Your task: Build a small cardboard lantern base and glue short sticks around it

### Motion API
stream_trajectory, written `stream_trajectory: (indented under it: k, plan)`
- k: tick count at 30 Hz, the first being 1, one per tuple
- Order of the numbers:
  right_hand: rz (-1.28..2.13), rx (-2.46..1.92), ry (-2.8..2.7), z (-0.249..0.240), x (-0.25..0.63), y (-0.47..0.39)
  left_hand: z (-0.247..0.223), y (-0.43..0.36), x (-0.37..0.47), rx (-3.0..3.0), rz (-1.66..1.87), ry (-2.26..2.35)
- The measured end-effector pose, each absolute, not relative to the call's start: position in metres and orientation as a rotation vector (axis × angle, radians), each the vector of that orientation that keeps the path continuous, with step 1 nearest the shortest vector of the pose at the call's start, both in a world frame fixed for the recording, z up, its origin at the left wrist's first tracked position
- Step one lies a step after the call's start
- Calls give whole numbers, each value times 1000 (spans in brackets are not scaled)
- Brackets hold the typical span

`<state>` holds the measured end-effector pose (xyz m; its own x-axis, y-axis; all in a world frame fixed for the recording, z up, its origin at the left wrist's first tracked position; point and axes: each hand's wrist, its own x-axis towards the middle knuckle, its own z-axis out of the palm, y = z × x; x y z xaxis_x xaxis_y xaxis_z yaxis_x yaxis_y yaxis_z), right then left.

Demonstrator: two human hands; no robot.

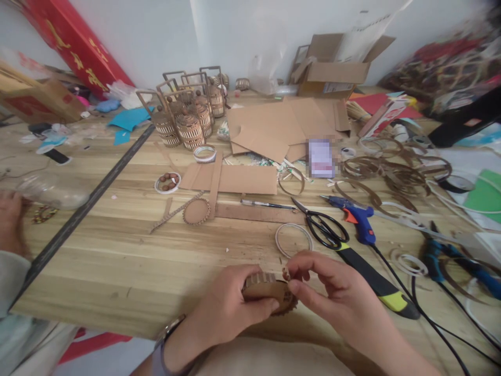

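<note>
My left hand (230, 297) grips a round cardboard disc (270, 291) with a corrugated strip around its edge, held above the table's front edge. Dark printed marks show on the disc's face. At the disc's right side my right hand (324, 287) pinches the loose end of the corrugated strip (286, 272) between thumb and fingers. Beyond my hands lies a pale ring (293, 240). Black-handled scissors (326, 227) and a blue glue gun (358, 216) rest to the right of it. Farther left, a second disc (196, 211) with a corrugated edge lies flat, its strip trailing leftward.
Small lidded bamboo baskets (190, 128) with tall handles stand at the back. Cardboard sheets (270, 125), a pen (268, 204) and a dish of brown beads (168, 183) lie mid-table. A black-and-yellow cutter (368, 277), cables and coiled strips (391, 167) crowd the right. Another person's hand (11, 214) is at left.
</note>
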<state>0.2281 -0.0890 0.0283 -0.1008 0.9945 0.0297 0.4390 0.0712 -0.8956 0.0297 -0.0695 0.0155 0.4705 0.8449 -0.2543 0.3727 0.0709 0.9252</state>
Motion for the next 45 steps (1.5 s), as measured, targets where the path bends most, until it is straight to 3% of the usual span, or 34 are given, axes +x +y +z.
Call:
stream_trajectory:
  k: [25,35,45]
  plan:
    - [1007,-1116,-1882,37,228,-93,24,-69,24,1573,355,1048]
    - [1018,-1086,-2078,42,232,-90,28,-62,20,1707,147,1074]
    - [790,-1007,-2023,34,225,-82,31,-61,27,1676,216,1123]
